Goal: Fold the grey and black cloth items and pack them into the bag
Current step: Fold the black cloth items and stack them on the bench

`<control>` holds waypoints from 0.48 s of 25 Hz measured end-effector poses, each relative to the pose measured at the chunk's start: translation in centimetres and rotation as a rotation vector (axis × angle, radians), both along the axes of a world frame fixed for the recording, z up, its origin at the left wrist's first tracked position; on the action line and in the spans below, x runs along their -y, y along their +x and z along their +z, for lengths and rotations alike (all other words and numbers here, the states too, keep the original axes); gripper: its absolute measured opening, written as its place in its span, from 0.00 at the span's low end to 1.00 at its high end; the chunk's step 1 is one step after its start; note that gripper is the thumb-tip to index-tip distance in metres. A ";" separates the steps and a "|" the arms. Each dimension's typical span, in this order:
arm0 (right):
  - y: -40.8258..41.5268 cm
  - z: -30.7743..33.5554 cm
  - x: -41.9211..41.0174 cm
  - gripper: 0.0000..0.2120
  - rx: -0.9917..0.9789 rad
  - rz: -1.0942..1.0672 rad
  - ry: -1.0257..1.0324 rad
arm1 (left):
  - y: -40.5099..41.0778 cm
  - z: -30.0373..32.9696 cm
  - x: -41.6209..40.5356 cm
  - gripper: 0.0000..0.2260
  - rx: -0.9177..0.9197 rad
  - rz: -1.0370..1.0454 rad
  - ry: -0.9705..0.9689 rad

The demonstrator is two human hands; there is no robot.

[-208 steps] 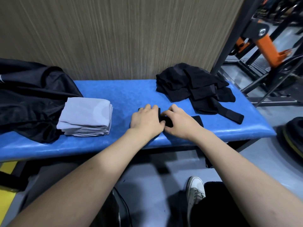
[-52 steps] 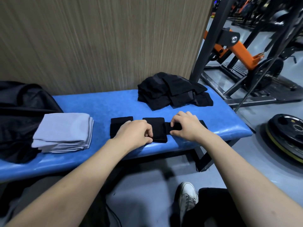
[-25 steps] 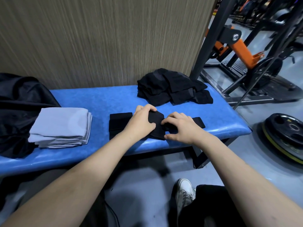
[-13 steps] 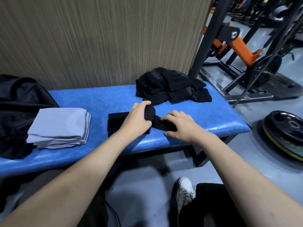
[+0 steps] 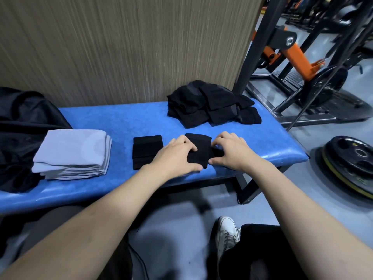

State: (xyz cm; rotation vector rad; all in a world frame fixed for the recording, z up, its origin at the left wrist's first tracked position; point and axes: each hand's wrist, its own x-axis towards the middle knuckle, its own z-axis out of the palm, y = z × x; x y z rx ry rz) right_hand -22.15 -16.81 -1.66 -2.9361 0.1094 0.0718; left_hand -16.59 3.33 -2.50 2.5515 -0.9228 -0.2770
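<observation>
On the blue bench [image 5: 121,122] a small black cloth [image 5: 198,147] lies folded into a thick square near the front edge. My left hand [image 5: 177,155] presses on its left side and my right hand [image 5: 232,151] pinches its right side. Just left of it lies another folded black cloth [image 5: 147,151], untouched. A folded grey cloth stack [image 5: 72,153] sits further left. A heap of unfolded black cloths [image 5: 212,106] lies at the back right of the bench. The black bag [image 5: 22,126] rests at the bench's left end, partly out of frame.
A wood-grain wall [image 5: 131,47] rises right behind the bench. Black and orange gym equipment [image 5: 290,53] stands to the right, and a weight plate [image 5: 351,160] lies on the floor there. My white shoe [image 5: 227,231] is below the bench's front edge.
The long black strip that stretched to the right has been folded over onto itself into a compact square. Both hands have closed in on it.
</observation>
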 end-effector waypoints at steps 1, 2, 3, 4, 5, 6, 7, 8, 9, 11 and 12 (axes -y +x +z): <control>-0.1 0.2 0.2 0.26 -0.009 -0.013 0.011 | 0.0 -0.1 0.1 0.24 0.012 0.012 -0.011; -0.2 0.3 0.3 0.27 -0.023 -0.017 0.017 | 0.1 -0.1 0.2 0.20 0.032 0.026 -0.034; -0.3 0.4 0.3 0.28 -0.036 -0.015 0.020 | 0.1 -0.2 0.3 0.17 0.055 0.037 -0.058; -0.4 0.4 0.3 0.29 -0.042 -0.011 0.026 | 0.1 -0.2 0.5 0.15 0.081 0.052 -0.076; -0.5 0.4 0.3 0.29 -0.032 -0.004 0.042 | 0.1 -0.3 0.5 0.14 0.108 0.081 -0.090; -0.5 0.4 0.2 0.28 -0.008 0.008 0.070 | 0.2 -0.3 0.6 0.15 0.133 0.121 -0.096; -0.5 0.4 0.1 0.25 0.025 0.026 0.102 | 0.2 -0.3 0.7 0.16 0.160 0.166 -0.088; -0.5 0.4 0.1 0.21 0.060 0.048 0.130 | 0.3 -0.4 0.8 0.18 0.189 0.205 -0.063; -0.5 0.4 0.0 0.16 0.090 0.071 0.147 | 0.4 -0.5 0.9 0.20 0.211 0.231 -0.022; -0.4 0.4 -0.2 0.10 0.107 0.105 0.148 | 0.5 -0.6 1.1 0.24 0.218 0.252 0.044; -0.4 0.3 -0.3 0.09 0.090 0.114 0.138 | 0.5 -0.6 1.2 0.25 0.210 0.254 0.054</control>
